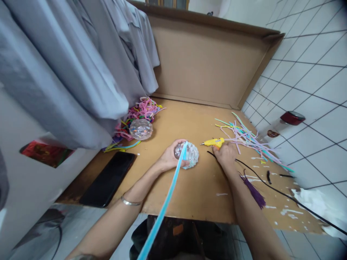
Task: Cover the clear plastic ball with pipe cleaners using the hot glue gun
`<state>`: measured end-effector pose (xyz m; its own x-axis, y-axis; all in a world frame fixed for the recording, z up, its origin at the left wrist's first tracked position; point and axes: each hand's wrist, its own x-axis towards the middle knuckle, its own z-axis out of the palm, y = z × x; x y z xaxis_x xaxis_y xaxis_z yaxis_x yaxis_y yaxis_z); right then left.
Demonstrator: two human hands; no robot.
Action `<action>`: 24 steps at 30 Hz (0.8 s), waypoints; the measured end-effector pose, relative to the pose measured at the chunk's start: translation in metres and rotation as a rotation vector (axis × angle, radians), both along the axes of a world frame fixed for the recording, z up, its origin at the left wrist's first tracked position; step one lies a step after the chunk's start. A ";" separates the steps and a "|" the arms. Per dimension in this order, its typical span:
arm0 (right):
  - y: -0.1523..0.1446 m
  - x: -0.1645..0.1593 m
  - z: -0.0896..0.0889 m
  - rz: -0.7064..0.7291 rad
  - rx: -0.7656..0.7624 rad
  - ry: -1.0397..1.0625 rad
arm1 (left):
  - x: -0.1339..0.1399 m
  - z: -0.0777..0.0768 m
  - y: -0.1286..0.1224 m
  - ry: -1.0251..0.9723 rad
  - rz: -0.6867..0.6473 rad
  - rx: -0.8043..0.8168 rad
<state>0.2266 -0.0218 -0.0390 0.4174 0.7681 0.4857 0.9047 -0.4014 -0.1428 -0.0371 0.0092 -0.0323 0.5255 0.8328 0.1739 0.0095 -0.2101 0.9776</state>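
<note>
My left hand is closed round a clear ball, partly covered with pale fuzzy strips. A long light-blue pipe cleaner runs from the top of the ball down toward me. Over on the right, my right hand is wrapped round the handle of a yellow glue gun. Its metal nozzle points left at the ball, a short gap away. The fingers of the right hand partly hide the handle and trigger.
A second clear ball sits by a heap of coloured pipe cleaners. A black phone lies at left. Pastel pipe cleaners, a lidded jar, a purple tassel, a black cord and white tissue are at right.
</note>
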 end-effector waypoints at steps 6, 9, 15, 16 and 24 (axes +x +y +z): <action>-0.023 -0.051 0.051 0.385 0.062 -0.055 | 0.002 0.008 -0.006 -0.038 -0.004 -0.045; -0.035 -0.082 0.075 0.793 0.144 0.029 | 0.002 0.013 -0.010 -0.031 0.000 -0.018; -0.037 -0.098 0.076 0.963 0.256 0.144 | 0.005 0.012 -0.013 -0.030 0.011 0.047; -0.036 -0.096 0.072 0.948 0.295 0.211 | 0.005 0.012 -0.013 -0.027 0.013 0.054; -0.041 -0.088 0.044 0.853 0.449 0.485 | 0.004 0.015 -0.014 0.005 0.015 0.019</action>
<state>0.1386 -0.0629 0.0054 0.0524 0.6896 0.7223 0.6688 0.5129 -0.5382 -0.0336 -0.0048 -0.0175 0.5138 0.8372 0.1872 0.0178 -0.2286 0.9734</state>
